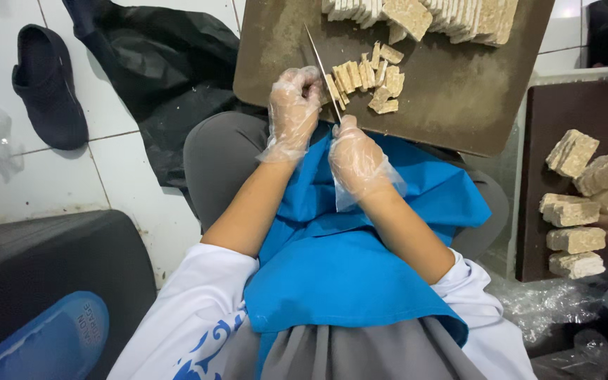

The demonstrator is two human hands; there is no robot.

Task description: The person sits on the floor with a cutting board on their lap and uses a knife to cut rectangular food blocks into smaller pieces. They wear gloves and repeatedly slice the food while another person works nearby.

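On the lap: a brown cutting board (459,105) rests across the seated person's knees, its far edge cut off by the top of the frame.
Hidden: the knife's handle is buried inside the right hand (357,158); the stack of tempeh slabs (452,14) runs out of view at the top.
Floor: white tiles (51,183), with a black plastic sheet (163,63) and a dark shoe (47,84) lying on them.
Right side: tempeh blocks (575,211) piled on a dark tray (599,112).
Knife (321,70): the thin blade points away from the body, long axis leaning slightly left, just beside the cut tempeh strips (371,77).
Right fingers: gloved, closed around the handle.
Left hand (293,105): gloved, fingers curled against the strips next to the blade.
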